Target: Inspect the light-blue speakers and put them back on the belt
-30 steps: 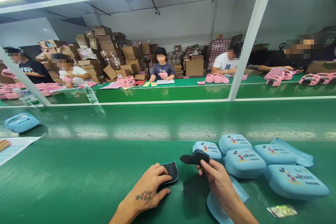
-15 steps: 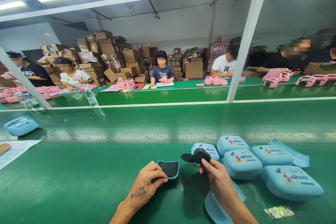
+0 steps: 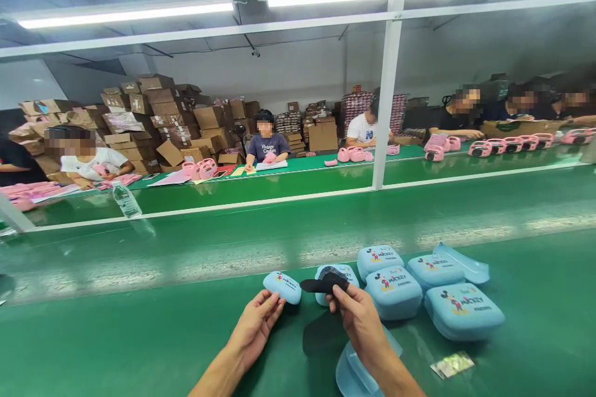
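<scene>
My left hand [image 3: 257,325] pinches a blue printed shell [image 3: 283,287] by its lower edge, with the Mickey print facing up. My right hand [image 3: 356,313] grips a thin black piece [image 3: 321,286], one end of which sticks out to the left near the shell. Just behind that piece lies a blue printed case [image 3: 347,273], partly covered by it. Several more blue cases [image 3: 395,288] with the same print sit to the right. Below my right wrist, an unprinted blue part [image 3: 358,372] is partly hidden.
A small clear packet [image 3: 452,365] lies at the lower right. Behind the cases is another blue part [image 3: 465,263]. Across the green bench, a water bottle [image 3: 126,200] stands near a white rail, and several people sit among pink items [image 3: 356,154]. A white post [image 3: 388,105] rises in front.
The shell in my left hand has turned over: its dark inside showed before, its printed outside shows now. The view has swung right, and my right hand still holds the black piece.
</scene>
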A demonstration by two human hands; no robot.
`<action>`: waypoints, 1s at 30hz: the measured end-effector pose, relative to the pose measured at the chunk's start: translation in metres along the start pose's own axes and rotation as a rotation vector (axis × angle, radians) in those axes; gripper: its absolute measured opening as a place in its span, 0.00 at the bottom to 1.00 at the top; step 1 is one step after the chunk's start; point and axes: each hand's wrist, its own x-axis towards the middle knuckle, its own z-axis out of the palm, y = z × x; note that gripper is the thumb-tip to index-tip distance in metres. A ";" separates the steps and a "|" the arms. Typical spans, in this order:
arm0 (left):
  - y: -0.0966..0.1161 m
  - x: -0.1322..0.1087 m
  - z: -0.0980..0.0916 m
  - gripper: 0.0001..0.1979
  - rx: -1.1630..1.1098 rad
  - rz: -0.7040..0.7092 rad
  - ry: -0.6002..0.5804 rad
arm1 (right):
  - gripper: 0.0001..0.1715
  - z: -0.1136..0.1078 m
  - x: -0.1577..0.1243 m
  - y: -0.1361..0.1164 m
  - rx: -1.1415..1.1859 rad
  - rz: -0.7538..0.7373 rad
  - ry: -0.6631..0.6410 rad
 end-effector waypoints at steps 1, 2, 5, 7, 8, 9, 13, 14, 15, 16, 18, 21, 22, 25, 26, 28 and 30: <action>0.000 0.000 0.000 0.13 0.015 -0.021 -0.005 | 0.26 0.000 0.000 0.000 0.003 -0.005 0.002; 0.001 0.000 -0.001 0.12 0.043 -0.042 -0.017 | 0.26 0.000 0.001 0.000 0.007 -0.009 0.003; 0.007 -0.007 -0.011 0.16 0.213 -0.099 -0.084 | 0.26 0.000 0.001 0.000 0.016 -0.011 0.000; 0.012 -0.012 -0.019 0.21 0.370 -0.122 -0.138 | 0.25 0.000 0.002 0.000 0.024 -0.015 -0.001; 0.014 -0.014 -0.024 0.22 0.434 -0.128 -0.161 | 0.25 0.001 0.002 -0.001 0.028 -0.019 -0.002; 0.016 -0.015 -0.027 0.23 0.499 -0.112 -0.170 | 0.25 0.001 0.002 -0.001 0.031 -0.022 -0.004; 0.014 -0.009 -0.035 0.11 0.842 0.376 -0.098 | 0.25 0.002 0.002 -0.002 0.042 -0.025 -0.014; 0.011 -0.005 -0.035 0.10 0.921 0.527 -0.086 | 0.26 0.002 0.002 -0.002 0.045 -0.023 -0.016; 0.007 0.000 -0.035 0.14 0.979 0.633 -0.091 | 0.26 0.002 0.002 -0.002 0.048 -0.022 -0.017; 0.003 0.005 -0.035 0.18 1.009 0.678 -0.109 | 0.25 0.002 0.002 -0.002 0.051 -0.021 -0.017; -0.004 0.016 -0.034 0.20 1.043 0.674 -0.137 | 0.25 0.002 0.003 -0.003 0.061 -0.021 -0.015; -0.006 0.025 -0.028 0.18 1.068 0.715 -0.104 | 0.24 0.002 0.004 -0.006 0.090 -0.027 -0.008; -0.006 0.025 -0.024 0.17 1.071 0.763 -0.088 | 0.23 0.002 0.005 -0.007 0.103 -0.028 -0.008; -0.005 0.015 -0.005 0.12 1.075 0.958 -0.194 | 0.23 0.001 0.005 -0.012 0.150 -0.020 -0.016; -0.006 0.009 0.005 0.13 1.076 1.014 -0.284 | 0.23 0.000 0.005 -0.014 0.168 -0.015 -0.021; -0.012 -0.002 0.025 0.19 1.074 1.060 -0.490 | 0.24 -0.002 0.004 -0.015 0.201 -0.012 -0.028; -0.020 -0.011 0.045 0.21 1.054 1.018 -0.654 | 0.24 -0.004 0.005 -0.014 0.243 -0.016 -0.029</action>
